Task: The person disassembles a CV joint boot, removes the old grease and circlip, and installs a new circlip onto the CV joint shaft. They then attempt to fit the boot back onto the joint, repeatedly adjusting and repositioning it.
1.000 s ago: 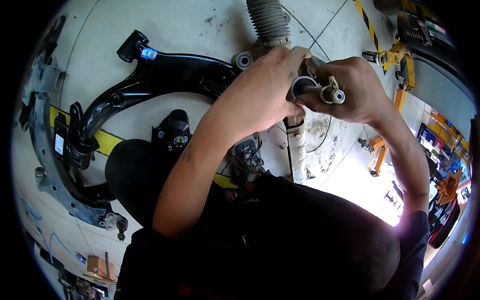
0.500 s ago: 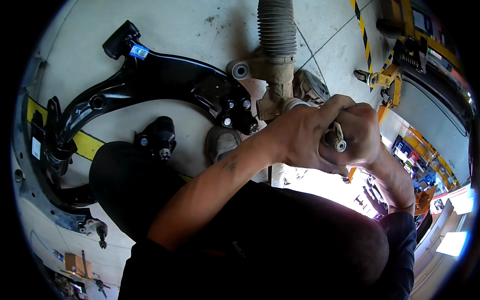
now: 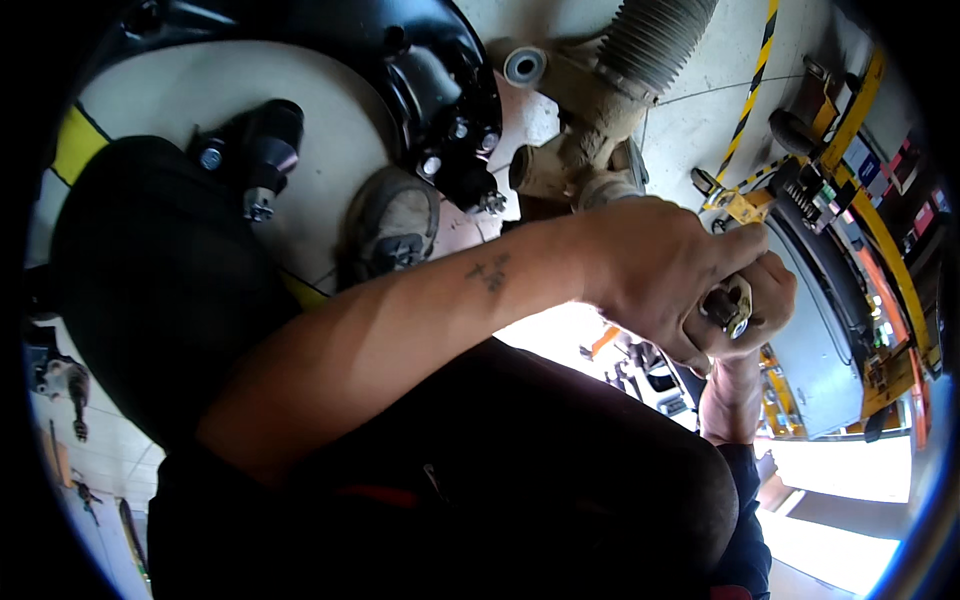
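My left hand (image 3: pixel 650 265) and my right hand (image 3: pixel 776 305) are closed together around one part. A small metal end with a round tip (image 3: pixel 738 322) pokes out between the fingers; the rest of that part is hidden, so its kind does not show. Just beyond my left hand stands a dirty steering rack housing (image 3: pixel 590 145) with a ribbed rubber boot (image 3: pixel 660 40) and a mounting eye (image 3: pixel 525 67). Whether the held part joins this housing is hidden by my left hand.
A black control arm (image 3: pixel 440 75) lies on the floor at the far left, with a black ball joint (image 3: pixel 270 150) nearer me. My shoe (image 3: pixel 393 220) stands beside them. Yellow wheeled equipment (image 3: pixel 745 205) and black-and-yellow tape (image 3: pixel 750 95) are at the right.
My view has shifted, so the control arm now lies higher and partly out of frame. Both hands and the metal tip have moved to the right in the picture, still closed around the part.
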